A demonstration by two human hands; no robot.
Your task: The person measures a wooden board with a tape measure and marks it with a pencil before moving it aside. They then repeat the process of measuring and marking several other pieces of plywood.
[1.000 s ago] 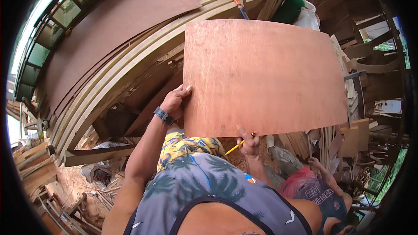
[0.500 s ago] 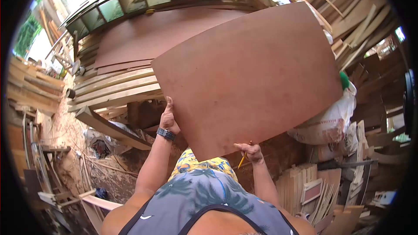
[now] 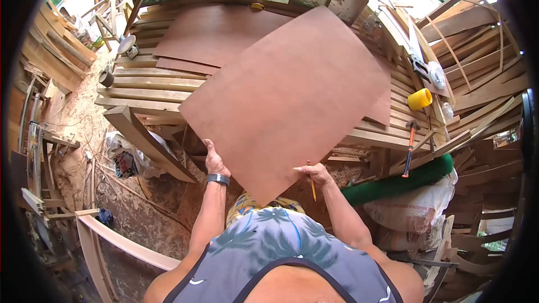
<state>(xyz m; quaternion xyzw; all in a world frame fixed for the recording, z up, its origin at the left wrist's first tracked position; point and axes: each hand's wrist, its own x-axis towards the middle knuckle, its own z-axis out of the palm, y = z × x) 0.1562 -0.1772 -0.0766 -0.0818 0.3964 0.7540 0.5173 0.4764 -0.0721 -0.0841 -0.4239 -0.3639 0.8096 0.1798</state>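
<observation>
A reddish-brown plywood sheet is held up in front of me, one corner close to my waist. My left hand grips its lower left edge, thumb on top and the fingers hidden beneath. At the lower right edge, my right hand pinches the sheet, thumb on its face. A yellow pencil also sits between the fingers of that hand, pointing down. Behind the held sheet, more plywood sheets lie on a slatted wooden bench.
On the bench's right side are a yellow cup, a hammer and a handsaw. A green roll and a white sack stand below it. A round dark object sits at the bench's left end.
The plywood sheet has turned in my view, its far end swinging left, and now shows more of the bench's right side. Both hands keep their hold on it.
</observation>
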